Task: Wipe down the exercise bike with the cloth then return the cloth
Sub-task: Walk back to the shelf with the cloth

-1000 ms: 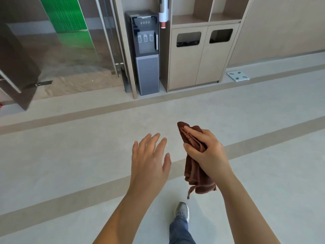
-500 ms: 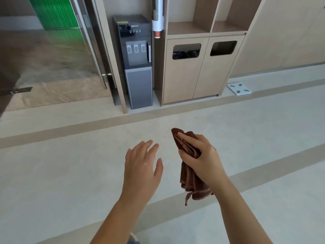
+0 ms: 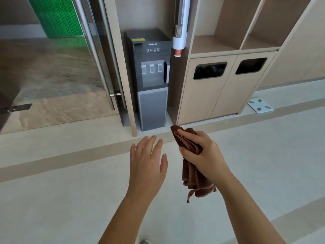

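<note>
The dark grey floor-standing water dispenser (image 3: pixel 151 80) is showing white lettering that begins "AUX" above a row of four small buttons. The characters after it and the yellow sticker on its top are too small to read. A white tubular cup holder with a red tip (image 3: pixel 179 41) is hanging just beside it, on the side of a light wooden cabinet with two dark bin openings (image 3: pixel 219 95).

You are gripping a crumpled brown terry cloth (image 3: pixel 191 176) in your right hand (image 3: pixel 204 155), in the air above the pale grey floor (image 3: pixel 70 199) in front of the dispenser. Its fingers (image 3: pixel 188 133) are curling round the upper folds, with the index finger lying along the top and the thumb pressing on the near side. The loose end is hanging below your wrist.

Your left hand (image 3: pixel 147 162) is hovering just beside the cloth without touching it. It is lying palm down, its fingers (image 3: pixel 149 143) straight and slightly spread, holding nothing.
</note>
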`<state>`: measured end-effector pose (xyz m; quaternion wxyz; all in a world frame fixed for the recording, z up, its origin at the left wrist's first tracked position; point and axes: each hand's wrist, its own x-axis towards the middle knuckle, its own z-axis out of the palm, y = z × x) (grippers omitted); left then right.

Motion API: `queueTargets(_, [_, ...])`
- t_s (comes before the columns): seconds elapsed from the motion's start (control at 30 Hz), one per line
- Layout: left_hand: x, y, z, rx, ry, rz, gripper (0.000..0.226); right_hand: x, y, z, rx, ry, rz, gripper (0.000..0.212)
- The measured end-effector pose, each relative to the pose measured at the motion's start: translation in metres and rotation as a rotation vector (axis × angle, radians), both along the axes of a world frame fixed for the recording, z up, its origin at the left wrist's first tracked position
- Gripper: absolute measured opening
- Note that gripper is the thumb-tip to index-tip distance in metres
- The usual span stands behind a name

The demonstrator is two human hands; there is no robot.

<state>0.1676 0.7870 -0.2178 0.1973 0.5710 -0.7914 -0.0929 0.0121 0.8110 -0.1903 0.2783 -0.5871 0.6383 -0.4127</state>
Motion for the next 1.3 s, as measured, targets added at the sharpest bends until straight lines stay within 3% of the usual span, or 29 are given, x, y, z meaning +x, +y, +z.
queueTargets(0.27, [-0.004,-0.13,0.014,0.03,0.006,-0.016,0.049,-0.01,-0.131,0.002,-0.022,-0.023,-0.02,0.044])
queueTargets(0.57, [-0.068,-0.291,0.022,-0.035,0.03,0.004,0.046,-0.082,-0.299,0.001,-0.031,0.007,0.015,0.044])
queueTargets(0.83, [-0.152,-0.429,0.055,-0.236,0.097,0.01,0.036,-0.163,-0.435,0.03,-0.107,0.008,0.081,0.043])
queueTargets(0.97, [-0.16,-0.475,0.064,-0.252,0.079,0.042,0.038,-0.179,-0.487,0.044,-0.112,0.005,0.086,0.044])
queueTargets(1.3, [-0.163,-0.599,0.127,-0.536,0.151,0.007,0.036,-0.177,-0.598,0.098,-0.268,0.009,0.127,0.044])
